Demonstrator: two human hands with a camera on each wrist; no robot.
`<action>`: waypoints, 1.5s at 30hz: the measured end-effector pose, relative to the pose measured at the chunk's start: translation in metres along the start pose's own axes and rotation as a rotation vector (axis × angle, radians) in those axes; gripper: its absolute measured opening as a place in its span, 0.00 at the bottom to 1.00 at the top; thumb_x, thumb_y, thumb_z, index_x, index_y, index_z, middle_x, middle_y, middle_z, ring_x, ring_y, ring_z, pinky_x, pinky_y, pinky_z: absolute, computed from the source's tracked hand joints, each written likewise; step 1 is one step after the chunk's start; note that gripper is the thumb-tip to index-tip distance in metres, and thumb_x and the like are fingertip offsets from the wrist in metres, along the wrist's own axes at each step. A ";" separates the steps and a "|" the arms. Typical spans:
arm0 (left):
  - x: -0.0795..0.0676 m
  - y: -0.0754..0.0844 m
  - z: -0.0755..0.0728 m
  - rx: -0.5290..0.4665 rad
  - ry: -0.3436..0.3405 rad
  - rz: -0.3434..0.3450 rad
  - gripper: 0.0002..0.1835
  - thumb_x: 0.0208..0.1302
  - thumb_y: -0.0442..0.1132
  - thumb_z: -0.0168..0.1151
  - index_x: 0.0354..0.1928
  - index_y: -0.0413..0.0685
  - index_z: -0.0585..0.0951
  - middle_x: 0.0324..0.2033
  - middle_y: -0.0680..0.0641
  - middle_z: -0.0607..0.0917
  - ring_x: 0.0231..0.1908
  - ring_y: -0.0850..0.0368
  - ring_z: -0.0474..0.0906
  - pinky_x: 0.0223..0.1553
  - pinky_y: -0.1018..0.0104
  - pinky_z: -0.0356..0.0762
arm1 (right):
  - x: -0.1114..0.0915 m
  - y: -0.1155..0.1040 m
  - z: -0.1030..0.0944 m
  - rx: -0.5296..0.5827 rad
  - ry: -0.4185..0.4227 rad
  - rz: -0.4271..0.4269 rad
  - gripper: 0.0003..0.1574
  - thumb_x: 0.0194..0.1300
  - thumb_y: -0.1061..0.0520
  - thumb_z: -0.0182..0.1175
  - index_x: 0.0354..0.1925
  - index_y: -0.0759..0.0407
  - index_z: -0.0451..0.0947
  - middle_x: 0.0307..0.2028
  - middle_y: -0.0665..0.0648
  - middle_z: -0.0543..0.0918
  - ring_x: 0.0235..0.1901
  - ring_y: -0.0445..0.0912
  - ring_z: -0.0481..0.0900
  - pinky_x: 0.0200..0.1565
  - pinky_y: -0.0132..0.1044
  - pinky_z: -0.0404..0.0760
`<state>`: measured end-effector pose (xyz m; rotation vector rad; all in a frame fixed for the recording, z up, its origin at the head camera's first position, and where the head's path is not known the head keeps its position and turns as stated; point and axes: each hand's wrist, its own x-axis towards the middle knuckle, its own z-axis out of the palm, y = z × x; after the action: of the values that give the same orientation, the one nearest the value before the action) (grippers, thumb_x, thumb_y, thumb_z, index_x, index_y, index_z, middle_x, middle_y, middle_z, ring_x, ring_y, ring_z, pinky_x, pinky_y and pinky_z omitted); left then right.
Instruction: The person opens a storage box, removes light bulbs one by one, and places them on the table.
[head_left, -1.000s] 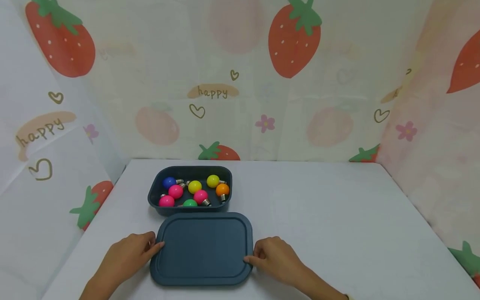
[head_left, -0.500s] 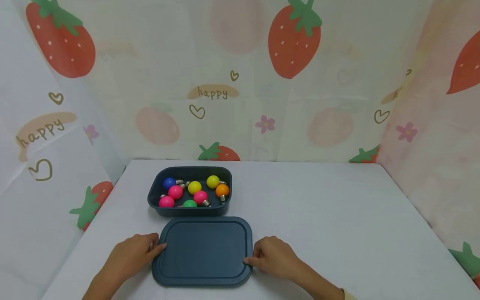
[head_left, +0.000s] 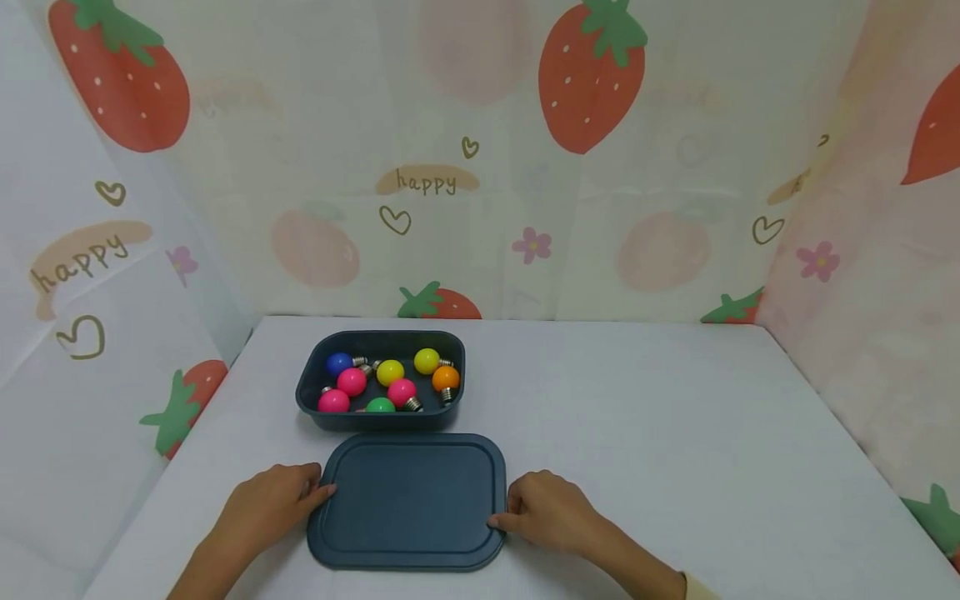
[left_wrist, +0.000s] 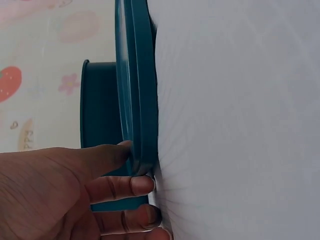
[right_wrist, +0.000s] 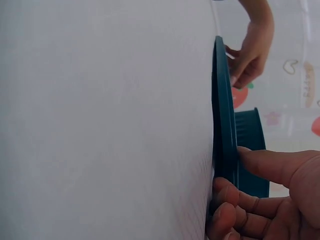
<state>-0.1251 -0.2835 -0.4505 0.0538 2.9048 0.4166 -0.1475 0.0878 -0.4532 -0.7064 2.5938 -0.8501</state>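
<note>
A dark blue-green rectangular lid [head_left: 407, 502] with rounded corners lies on the white table, in front of a matching box. My left hand [head_left: 270, 504] pinches its left edge. In the left wrist view the thumb [left_wrist: 107, 156] presses on the top face and the index finger [left_wrist: 135, 185] sits at the rim by the table. At the opposite edge, my right hand [head_left: 555, 512] pinches the lid the same way, thumb [right_wrist: 260, 162] on top and the other fingers curled at the rim. The box [head_left: 381, 421] stands open just behind the lid.
Several coloured light bulbs lie in the box, among them a blue bulb [head_left: 339, 364], an orange bulb [head_left: 446, 378] and a green bulb [head_left: 381, 405]. White table surface [head_left: 675, 450] extends to the right. Strawberry-print sheets [head_left: 525, 192] rise behind and at both sides.
The lid's far edge has come slightly nearer, away from the box, and its left side has shifted a little right. My left hand moved right with it; my right hand has hardly moved.
</note>
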 end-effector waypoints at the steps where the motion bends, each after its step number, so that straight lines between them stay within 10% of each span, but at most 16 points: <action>1: 0.000 0.000 0.000 0.001 -0.003 -0.003 0.16 0.67 0.50 0.67 0.26 0.50 0.75 0.15 0.52 0.71 0.20 0.58 0.69 0.24 0.64 0.63 | 0.000 0.000 0.000 -0.003 -0.003 0.000 0.21 0.63 0.45 0.71 0.18 0.51 0.78 0.15 0.44 0.73 0.17 0.37 0.68 0.18 0.30 0.66; 15: 0.005 -0.006 -0.008 0.000 -0.014 -0.036 0.16 0.69 0.54 0.64 0.37 0.49 0.84 0.18 0.53 0.75 0.24 0.57 0.72 0.26 0.61 0.71 | 0.001 -0.003 -0.002 -0.037 -0.016 0.013 0.22 0.63 0.45 0.70 0.19 0.50 0.76 0.14 0.44 0.71 0.17 0.37 0.67 0.19 0.30 0.64; 25: 0.009 -0.024 -0.037 -0.024 0.247 0.009 0.15 0.73 0.51 0.60 0.44 0.46 0.83 0.24 0.52 0.82 0.22 0.57 0.72 0.20 0.63 0.70 | 0.002 -0.007 -0.010 -0.114 0.027 -0.002 0.18 0.65 0.44 0.69 0.27 0.55 0.84 0.13 0.44 0.71 0.17 0.37 0.68 0.19 0.31 0.68; 31: 0.022 -0.037 -0.053 -0.169 0.400 0.051 0.18 0.76 0.52 0.55 0.48 0.46 0.83 0.35 0.46 0.88 0.26 0.57 0.80 0.21 0.63 0.73 | 0.007 -0.014 -0.020 -0.132 0.060 -0.023 0.17 0.67 0.43 0.67 0.27 0.52 0.83 0.14 0.44 0.70 0.18 0.38 0.68 0.20 0.32 0.68; 45: 0.077 -0.052 -0.069 -0.497 0.392 0.031 0.28 0.78 0.53 0.52 0.65 0.37 0.74 0.46 0.29 0.83 0.31 0.40 0.86 0.24 0.63 0.82 | 0.025 -0.044 -0.045 -0.138 0.143 -0.130 0.15 0.69 0.45 0.65 0.30 0.52 0.83 0.15 0.45 0.71 0.18 0.40 0.70 0.19 0.32 0.70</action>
<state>-0.2150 -0.3468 -0.4160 -0.0672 3.0689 1.2657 -0.1729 0.0641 -0.3944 -0.8912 2.7811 -0.7904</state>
